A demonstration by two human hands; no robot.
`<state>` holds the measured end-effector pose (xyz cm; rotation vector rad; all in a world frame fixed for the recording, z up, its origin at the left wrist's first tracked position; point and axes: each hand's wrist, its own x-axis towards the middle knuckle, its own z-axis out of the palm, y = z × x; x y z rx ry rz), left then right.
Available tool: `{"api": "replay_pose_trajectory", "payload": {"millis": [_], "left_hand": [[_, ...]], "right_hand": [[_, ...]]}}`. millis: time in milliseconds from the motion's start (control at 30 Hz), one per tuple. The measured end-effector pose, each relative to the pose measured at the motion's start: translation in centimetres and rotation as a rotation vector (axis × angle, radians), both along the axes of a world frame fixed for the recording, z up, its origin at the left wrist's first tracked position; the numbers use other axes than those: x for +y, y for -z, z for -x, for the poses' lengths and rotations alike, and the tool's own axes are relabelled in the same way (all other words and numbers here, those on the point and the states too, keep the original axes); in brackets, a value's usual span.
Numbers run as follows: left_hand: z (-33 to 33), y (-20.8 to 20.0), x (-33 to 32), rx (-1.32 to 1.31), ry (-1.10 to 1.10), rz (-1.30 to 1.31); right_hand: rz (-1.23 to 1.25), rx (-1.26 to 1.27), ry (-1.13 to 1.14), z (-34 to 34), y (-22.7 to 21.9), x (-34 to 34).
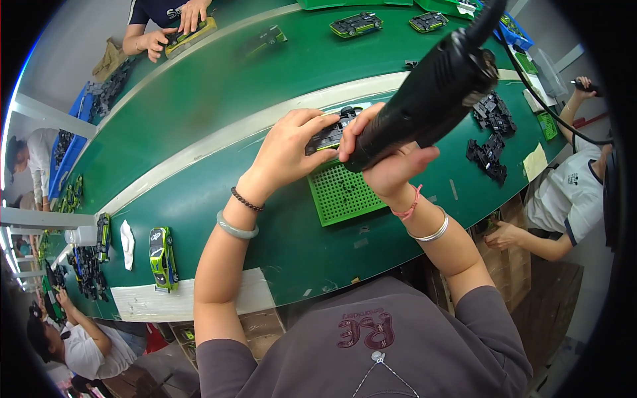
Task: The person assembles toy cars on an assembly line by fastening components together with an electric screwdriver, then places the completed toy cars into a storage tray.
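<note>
My left hand (284,147) grips a toy car (325,139) between thumb and fingers, with its black underside facing up and a yellow-green edge showing. The car sits at the far end of a green perforated tray (346,196). Wrapped around a black corded electric screwdriver (431,89) is my right hand (388,166), its thumb sticking out to the side. The tool slants across the view and hides part of the car; I cannot see where its tip is.
Black chassis parts (489,156) lie in piles to the right. A finished-looking green toy car (161,257) stands at the left near white tape (152,302). Beyond a pale divider strip (199,156), more cars (356,24) lie on the green surface. Co-workers' hands (179,30) work nearby.
</note>
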<state>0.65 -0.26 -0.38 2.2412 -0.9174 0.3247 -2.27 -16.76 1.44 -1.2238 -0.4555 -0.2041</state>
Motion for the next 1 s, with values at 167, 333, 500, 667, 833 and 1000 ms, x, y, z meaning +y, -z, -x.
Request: {"api": "replay_pose_trajectory", "payload": {"millis": [167, 333, 500, 667, 833, 1000], "left_hand": [[0.0, 0.1, 0.2, 0.007, -0.001, 0.001], [-0.2, 0.3, 0.3, 0.003, 0.000, -0.001], [-0.2, 0.4, 0.4, -0.016, -0.004, -0.009], [-0.1, -0.1, 0.2, -0.022, 0.006, 0.017], [0.2, -0.4, 0.8, 0.005, 0.003, -0.017], [0.3, -0.8, 0.7, 0.032, 0.016, -0.051]], "right_hand": [[-0.029, 0.013, 0.002, -0.4, 0.9, 0.7], [0.006, 0.031, 0.009, -0.5, 1.9, 0.9], [0.070, 0.070, -0.007, -0.3, 1.7, 1.2], [0.092, 0.027, -0.027, -0.6, 2.1, 1.0], [-0.065, -0.013, 0.021, -0.5, -1.4, -0.3], [-0.162, -0.112, 0.129, -3.5, -4.2, -2.6]]}}
